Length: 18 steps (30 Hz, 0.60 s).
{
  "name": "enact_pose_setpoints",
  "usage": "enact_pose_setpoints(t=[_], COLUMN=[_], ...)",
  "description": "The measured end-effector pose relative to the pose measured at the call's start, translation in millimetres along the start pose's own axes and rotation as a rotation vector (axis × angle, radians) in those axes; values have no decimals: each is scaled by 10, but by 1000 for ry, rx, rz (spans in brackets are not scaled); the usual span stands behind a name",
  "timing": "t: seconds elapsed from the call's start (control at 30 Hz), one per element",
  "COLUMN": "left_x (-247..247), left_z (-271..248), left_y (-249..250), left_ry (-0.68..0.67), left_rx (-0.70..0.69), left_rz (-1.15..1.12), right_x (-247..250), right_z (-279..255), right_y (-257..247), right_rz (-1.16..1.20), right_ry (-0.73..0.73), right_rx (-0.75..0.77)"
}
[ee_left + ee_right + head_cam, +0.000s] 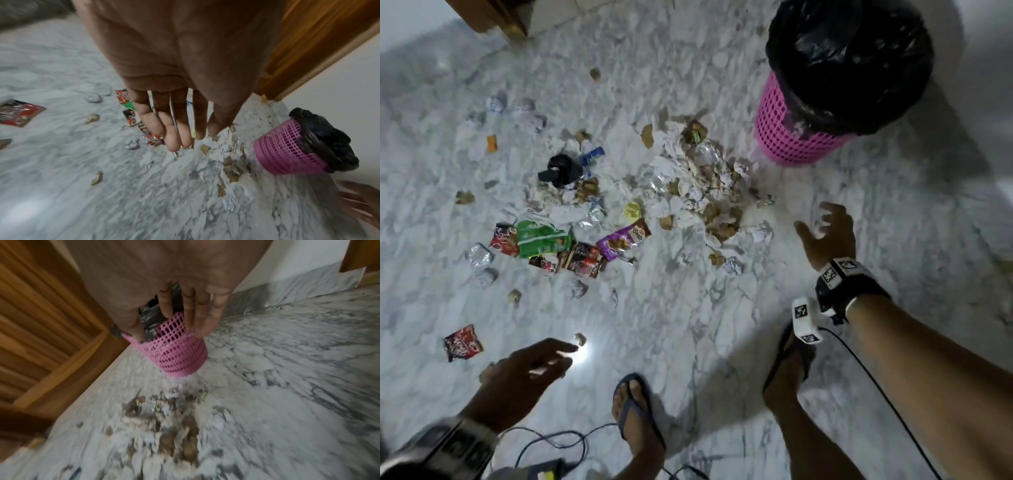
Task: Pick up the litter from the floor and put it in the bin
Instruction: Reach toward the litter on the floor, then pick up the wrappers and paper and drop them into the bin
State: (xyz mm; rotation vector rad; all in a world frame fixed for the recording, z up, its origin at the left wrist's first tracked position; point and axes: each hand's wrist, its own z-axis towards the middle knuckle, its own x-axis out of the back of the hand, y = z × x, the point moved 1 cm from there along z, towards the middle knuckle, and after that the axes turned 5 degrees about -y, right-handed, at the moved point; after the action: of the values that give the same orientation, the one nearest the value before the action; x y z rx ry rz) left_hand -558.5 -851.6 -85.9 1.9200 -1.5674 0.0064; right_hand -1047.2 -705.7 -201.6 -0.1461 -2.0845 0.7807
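A pink mesh bin (796,132) lined with a black bag (849,58) stands at the upper right on the marble floor. Left of it lies a heap of crumpled white and brown paper (698,185), with coloured snack wrappers (571,245) further left and one red wrapper (463,342) lying apart. My right hand (825,233) hovers beside the heap with fingers spread, holding nothing. Low at the left my left hand (534,366) stretches out with straight fingers, empty, near a small brown scrap (580,338). The wrist views show both palms empty, with the bin (287,151) (176,356) beyond the fingers.
My two sandalled feet (635,407) stand on the floor at the bottom, with a black cable (551,442) trailing beside them. A black bag scrap (560,170) lies among the litter. A wooden door frame (493,17) stands at the top left, a white wall behind the bin.
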Motion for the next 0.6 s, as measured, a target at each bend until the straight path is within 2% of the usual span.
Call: enact_pose_setpoints(t=[0.03, 0.07, 0.17, 0.27, 0.33, 0.43, 0.6], left_x=[-54, -174, -537, -872, -1095, -1409, -1775], left_z=[75, 289, 937, 1685, 2202, 2914, 3895], left_y=[44, -113, -186, -171, -156, 6, 261], left_ry=[-34, -45, 56, 154, 178, 142, 213], left_rx=[0, -5, -81, -190, -187, -125, -228], left_rz=[57, 108, 175, 370, 460, 579, 638], right_x=[-133, -272, -691, -1081, -1334, -1713, -2290], right_z=[-134, -253, -425, -438, -369, -177, 323], right_y=[87, 183, 528, 880, 1098, 1380, 1692], right_rz=[-51, -95, -166, -272, -330, -363, -508], right_ry=[-16, -30, -87, -164, -223, -295, -243], right_rx=[35, 68, 129, 155, 173, 232, 344])
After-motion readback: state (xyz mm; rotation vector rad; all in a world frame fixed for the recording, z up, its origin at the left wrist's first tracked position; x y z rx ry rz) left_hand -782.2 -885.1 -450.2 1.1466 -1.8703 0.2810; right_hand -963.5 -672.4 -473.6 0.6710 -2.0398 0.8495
